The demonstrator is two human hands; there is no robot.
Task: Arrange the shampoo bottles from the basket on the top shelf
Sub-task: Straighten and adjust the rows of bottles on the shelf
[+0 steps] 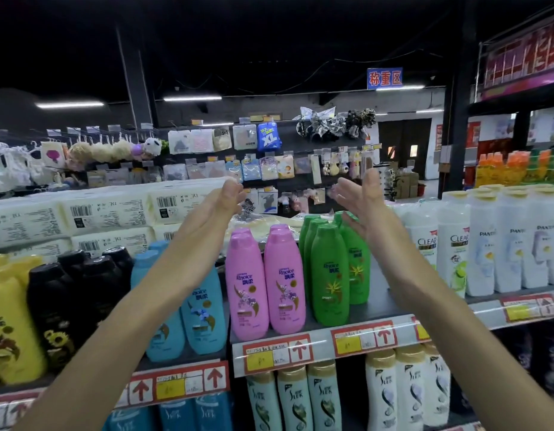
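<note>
Both my arms reach over the top shelf (372, 312). My left hand (221, 203) hovers above the pink shampoo bottles (265, 281), palm turned inward, fingers apart and holding nothing. My right hand (359, 200) is raised above the green shampoo bottles (331, 269), also open and empty. The pink and green bottles stand upright in short rows near the shelf's front edge. Blue shampoo bottles (204, 309) stand under my left forearm. The basket is out of view.
Black bottles (83, 293) and yellow bottles (8, 328) fill the shelf's left end; white bottles (487, 241) fill the right. Stacked tissue packs (92, 213) sit behind. A lower shelf holds pale Sleek bottles (325, 399). Red price tags (279, 353) line the edge.
</note>
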